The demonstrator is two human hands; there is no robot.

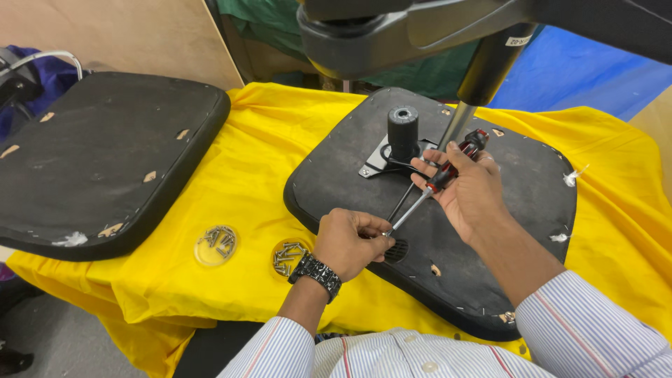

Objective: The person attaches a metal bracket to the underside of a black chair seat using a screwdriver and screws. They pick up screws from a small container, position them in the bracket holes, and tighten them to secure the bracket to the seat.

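Head view: we are looking down past a grey chair arm [420, 28] that is cutting off the top of the frame and hiding the column's upper end. What sits under the screwdriver [427, 192] tip is too small to make out. A second seat pad [105, 154] and two dishes of screws [217, 245] are lying on the yellow-draped surface [259, 161]. Our right hand [469, 189] is wrapping its fingers around the red-and-black handle; our left hand [350, 241] is pinching the shaft tip against the upturned seat base [490, 280].

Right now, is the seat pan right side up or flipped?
Flipped: the seat pan lies underside up, showing its metal plate, post and stapled fabric edges.
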